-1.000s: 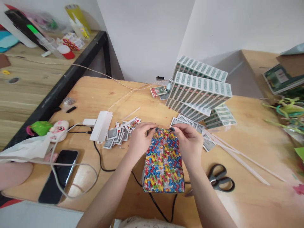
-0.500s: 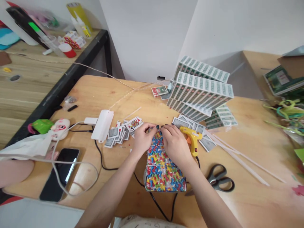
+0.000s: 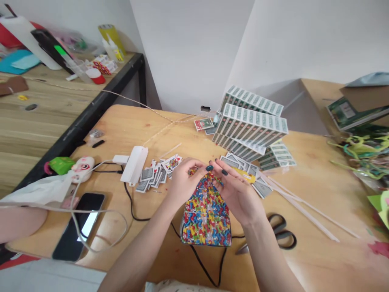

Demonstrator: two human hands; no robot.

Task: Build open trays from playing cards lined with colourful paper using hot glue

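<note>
One face-up playing card point(image 3: 171, 163) showed red heart signs point(image 3: 176, 158); print on the stacked green-and-white boxes point(image 3: 252, 125) (too small and blurred) couldn't be read.

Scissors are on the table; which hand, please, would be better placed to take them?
Probably the right hand: its forearm passes over the scissors, while the left hand is farther off, by the patterned box.

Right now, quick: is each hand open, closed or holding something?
Left hand: curled at the far end of the box; whether it holds anything cannot be told.
Right hand: loosely open, nothing visibly held.
</note>
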